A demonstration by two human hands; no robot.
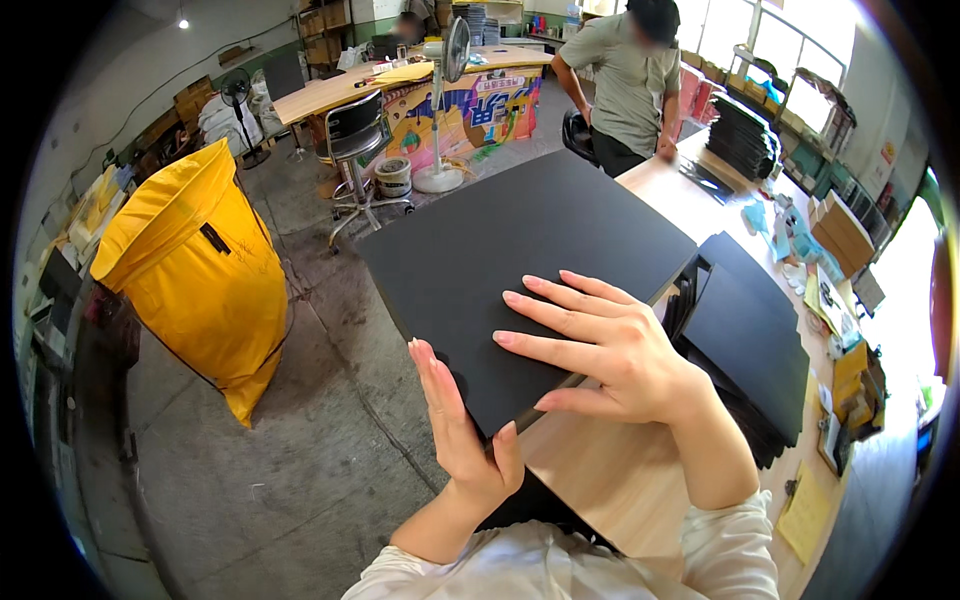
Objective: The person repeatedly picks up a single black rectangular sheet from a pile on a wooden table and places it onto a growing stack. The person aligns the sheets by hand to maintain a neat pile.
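A large black rectangular board (pixel 530 230) with a thick edge is tilted in front of me, over the near left edge of the table. My left hand (pixel 460 425) clasps its near left corner, fingers straight along the left side and thumb on the near side. On its top face my right hand (pixel 610 350) lies flat with the fingers spread. Whether it is one piece or several stacked together, I cannot tell. Just to the right, a pile of similar black boards (pixel 745 345) lies on the wooden table (pixel 610 470), its layers slightly fanned.
A tall yellow bag (pixel 205 270) stands on the floor at left. Beyond the board are a swivel chair (pixel 355 140), a bucket (pixel 393 177) and a standing fan (pixel 437 120). A person (pixel 630 80) stands at the table's far end, near another black stack (pixel 743 138).
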